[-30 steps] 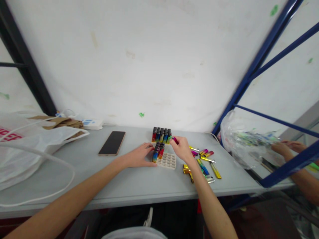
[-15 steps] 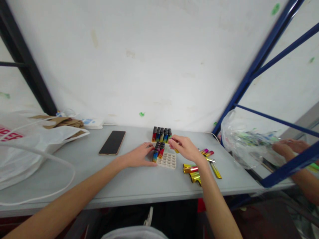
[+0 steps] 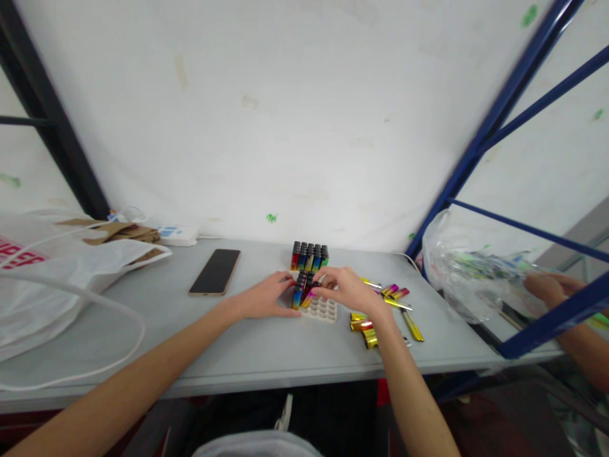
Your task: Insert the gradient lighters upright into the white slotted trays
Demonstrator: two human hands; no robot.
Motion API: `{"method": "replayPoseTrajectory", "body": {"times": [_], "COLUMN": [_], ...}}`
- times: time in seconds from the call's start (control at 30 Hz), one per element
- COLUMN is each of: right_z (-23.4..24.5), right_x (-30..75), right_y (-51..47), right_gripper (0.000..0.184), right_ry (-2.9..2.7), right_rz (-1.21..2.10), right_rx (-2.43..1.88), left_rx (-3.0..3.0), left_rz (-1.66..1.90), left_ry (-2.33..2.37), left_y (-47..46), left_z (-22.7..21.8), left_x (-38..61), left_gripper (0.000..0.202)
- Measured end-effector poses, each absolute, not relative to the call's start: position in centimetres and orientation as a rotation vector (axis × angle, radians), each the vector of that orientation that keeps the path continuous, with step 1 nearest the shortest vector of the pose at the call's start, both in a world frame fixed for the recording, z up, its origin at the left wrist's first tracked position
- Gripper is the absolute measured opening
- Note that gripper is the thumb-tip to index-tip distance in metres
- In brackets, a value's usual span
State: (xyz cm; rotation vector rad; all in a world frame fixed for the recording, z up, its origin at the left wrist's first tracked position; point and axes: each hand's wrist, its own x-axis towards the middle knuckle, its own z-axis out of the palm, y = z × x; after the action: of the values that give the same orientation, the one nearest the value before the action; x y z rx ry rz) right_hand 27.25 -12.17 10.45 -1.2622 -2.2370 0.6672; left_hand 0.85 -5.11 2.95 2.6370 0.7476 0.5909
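Observation:
A pale tray [image 3: 326, 309] with rows of round hollows lies on the table. Its rear part holds a block of upright lighters [image 3: 309, 257] with black tops and shiny coloured bodies. Along its front left stand a few more, among them a blue lighter [image 3: 297, 298]. My left hand [image 3: 271, 295] is bent around this front group, fingers behind it and thumb at its front corner. My right hand [image 3: 340, 289] pinches a tilted yellow and pink lighter [image 3: 307, 299] over the tray, against the standing ones. Its fingers partly hide that lighter and the hollows.
Loose shiny lighters [image 3: 365, 325] lie in a pile right of the tray, with others [image 3: 394, 292] behind. A phone [image 3: 216, 271] lies at left, near a white plastic bag [image 3: 95, 279]. A clear bag [image 3: 457, 266] sits by the blue frame [image 3: 471, 152]. A co-worker's hand [image 3: 547, 289] is at far right.
My right hand has moved left and slightly down with a lighter, from beside the rear block to the front group. My left hand has stayed in place.

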Motion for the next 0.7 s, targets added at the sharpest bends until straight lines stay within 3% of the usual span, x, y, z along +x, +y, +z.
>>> {"method": "replayPoseTrajectory", "body": {"times": [0.7], "right_z": [11.0], "right_x": [27.6], "right_y": [-12.2], "right_gripper": [0.019], "right_ry": [-2.204], "right_rz": [0.560], "right_rx": [-1.226], "left_rx": [2.623], "left_rz": [0.581], "left_ry": [0.766], "left_y": [-5.4], "left_z": [3.3], "left_x": [0.9], "left_gripper": [0.063]}}
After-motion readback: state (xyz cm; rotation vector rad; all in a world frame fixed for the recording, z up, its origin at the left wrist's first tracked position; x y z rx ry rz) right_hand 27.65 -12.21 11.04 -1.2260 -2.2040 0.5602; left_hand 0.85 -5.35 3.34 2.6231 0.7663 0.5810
